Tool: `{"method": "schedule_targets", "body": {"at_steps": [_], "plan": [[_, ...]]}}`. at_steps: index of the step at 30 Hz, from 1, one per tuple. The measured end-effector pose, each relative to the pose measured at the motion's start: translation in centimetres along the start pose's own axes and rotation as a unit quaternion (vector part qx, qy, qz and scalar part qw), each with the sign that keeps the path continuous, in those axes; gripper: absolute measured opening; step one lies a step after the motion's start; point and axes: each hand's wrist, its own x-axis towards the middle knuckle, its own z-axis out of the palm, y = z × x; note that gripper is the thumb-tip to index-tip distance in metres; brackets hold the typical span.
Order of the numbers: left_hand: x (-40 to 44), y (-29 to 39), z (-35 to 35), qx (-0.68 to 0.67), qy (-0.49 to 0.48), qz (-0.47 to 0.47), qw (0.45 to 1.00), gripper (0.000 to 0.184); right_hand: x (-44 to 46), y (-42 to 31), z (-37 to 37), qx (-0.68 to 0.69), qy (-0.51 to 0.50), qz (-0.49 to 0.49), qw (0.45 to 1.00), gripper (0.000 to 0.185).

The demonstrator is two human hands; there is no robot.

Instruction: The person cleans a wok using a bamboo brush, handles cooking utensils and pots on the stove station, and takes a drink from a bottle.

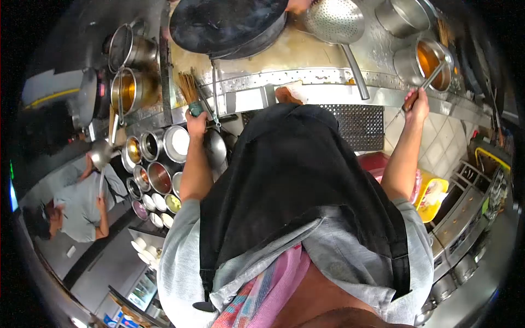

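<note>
My left hand (197, 123) is closed round the green-wrapped handle of a bamboo brush (188, 87), whose bristles point up over the stove's edge. At the right, my right hand (418, 105) grips the wooden handle of a ladle (433, 74). The ladle's far end reaches into a metal pot (406, 64) of orange-brown liquid. A large black wok (227, 24) stands at the top, with a perforated strainer (334, 21) to its right on the wet stove top (273, 61).
Metal pots (138, 50) stand at the left, above several ingredient bowls (159, 177). A co-worker (82, 205) in grey is at the far left with a ladle. A yellow container (432, 199) is by my right arm. A black perforated mat (358, 127) lies below the stove edge.
</note>
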Motion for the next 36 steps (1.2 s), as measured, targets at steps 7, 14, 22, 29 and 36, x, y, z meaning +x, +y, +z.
{"method": "schedule_targets", "body": {"at_steps": [7, 14, 22, 29, 36], "plan": [[1.5, 0.8, 0.0, 0.015, -0.017, 0.028, 0.999, 0.086, 3.2, -0.5, 2.6, -0.026, -0.022, 0.010, 0.999, 0.019], [-1.2, 4.5, -0.6, 0.051, -0.033, -0.031, 0.998, 0.086, -1.0, 2.2, 2.9, -0.131, 0.089, -0.084, 0.984, 0.071], [3.0, -2.6, 1.6, 0.007, -0.008, 0.045, 0.999, 0.084, -17.0, 7.3, 13.5, -0.458, -0.286, -0.254, 0.803, 0.027], [3.8, -3.2, 1.8, -0.004, -0.014, 0.045, 0.999, 0.083, -20.2, 15.8, 19.6, -0.394, -0.547, -0.107, 0.730, 0.055], [2.5, -1.3, 0.5, -0.018, -0.025, -0.002, 1.000, 0.087, -18.9, 18.6, 20.2, -0.481, -0.431, -0.092, 0.757, 0.051]]}}
